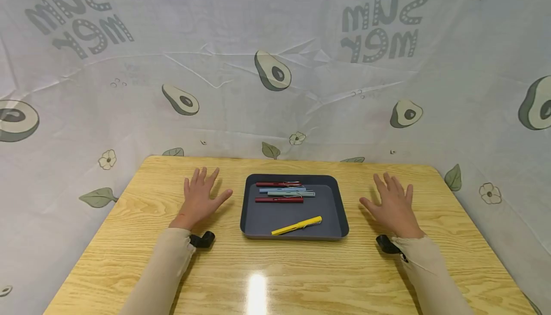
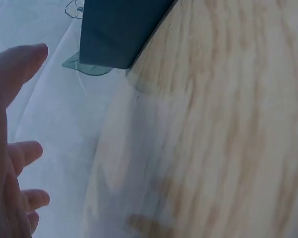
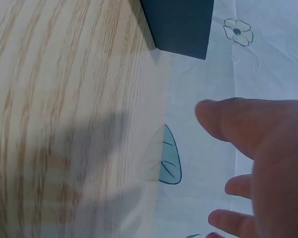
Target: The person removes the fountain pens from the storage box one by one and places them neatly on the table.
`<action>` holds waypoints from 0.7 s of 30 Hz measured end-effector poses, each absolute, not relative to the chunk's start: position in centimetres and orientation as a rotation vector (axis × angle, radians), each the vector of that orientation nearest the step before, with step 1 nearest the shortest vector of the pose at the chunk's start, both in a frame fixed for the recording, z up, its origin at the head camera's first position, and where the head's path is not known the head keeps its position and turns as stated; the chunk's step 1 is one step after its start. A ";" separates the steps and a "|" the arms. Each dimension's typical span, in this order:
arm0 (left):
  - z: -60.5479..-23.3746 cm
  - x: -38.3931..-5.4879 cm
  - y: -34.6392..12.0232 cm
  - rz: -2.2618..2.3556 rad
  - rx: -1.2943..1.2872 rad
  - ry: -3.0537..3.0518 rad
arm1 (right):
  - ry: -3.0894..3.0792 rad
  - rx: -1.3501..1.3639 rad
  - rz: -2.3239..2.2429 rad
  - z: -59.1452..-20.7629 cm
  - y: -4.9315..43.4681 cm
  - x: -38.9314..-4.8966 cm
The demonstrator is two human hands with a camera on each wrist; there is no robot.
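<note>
A dark grey tray (image 1: 254,217) lies between the two hands. Toward its far side, a dark red pen (image 1: 275,184), a blue pen (image 1: 275,190), a pale green pen (image 1: 292,194) and a second dark red pen (image 1: 279,200) lie roughly parallel. A yellow pen (image 1: 297,225) slants near the tray's front. My left hand (image 1: 201,202), fingers spread, is left of the tray and apart from it. On the opposite side, my right hand (image 1: 394,207) is spread likewise, holding nothing. Both wrist views show the tray's outer wall (image 2: 121,32) beyond the thumb; the pens are hidden there.
A wooden table (image 1: 327,276) carries the tray. Behind it and along both sides hangs a pale cloth (image 1: 232,114) printed with avocados, leaves and flowers. Small black devices (image 1: 203,240) sit at both wrists. Light reflects off the table's front part.
</note>
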State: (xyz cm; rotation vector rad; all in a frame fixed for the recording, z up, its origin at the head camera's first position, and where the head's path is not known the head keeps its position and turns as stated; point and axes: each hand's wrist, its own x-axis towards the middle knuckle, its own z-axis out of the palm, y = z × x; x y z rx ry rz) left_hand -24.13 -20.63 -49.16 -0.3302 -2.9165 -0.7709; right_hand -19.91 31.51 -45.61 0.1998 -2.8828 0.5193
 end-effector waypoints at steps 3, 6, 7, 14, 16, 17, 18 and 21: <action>-49.6 -24.3 -20.6 -0.832 -0.396 -2.885 | -2.871 0.197 0.526 -45.7 31.1 -19.5; -50.1 -24.5 -20.4 -0.874 -0.463 -2.860 | -2.846 0.204 0.531 -45.8 30.7 -19.0; -50.2 -24.5 -20.4 -0.898 -0.484 -2.854 | -2.843 0.205 0.532 -45.8 30.6 -18.9; -50.5 -24.1 -19.8 -1.136 -0.629 -2.832 | -2.855 0.173 0.545 -46.3 29.7 -17.9; -50.5 -23.9 -19.7 -1.232 -0.645 -2.825 | -2.865 0.161 0.544 -46.4 29.5 -17.6; -50.5 -23.8 -19.6 -1.275 -0.653 -2.819 | -2.869 0.157 0.542 -46.4 29.3 -17.5; -50.5 -23.8 -19.5 -1.315 -0.667 -2.812 | -2.870 0.153 0.539 -46.5 29.2 -17.3; -50.7 -23.6 -19.3 -1.411 -0.701 -2.801 | -2.868 0.140 0.536 -46.5 28.8 -16.8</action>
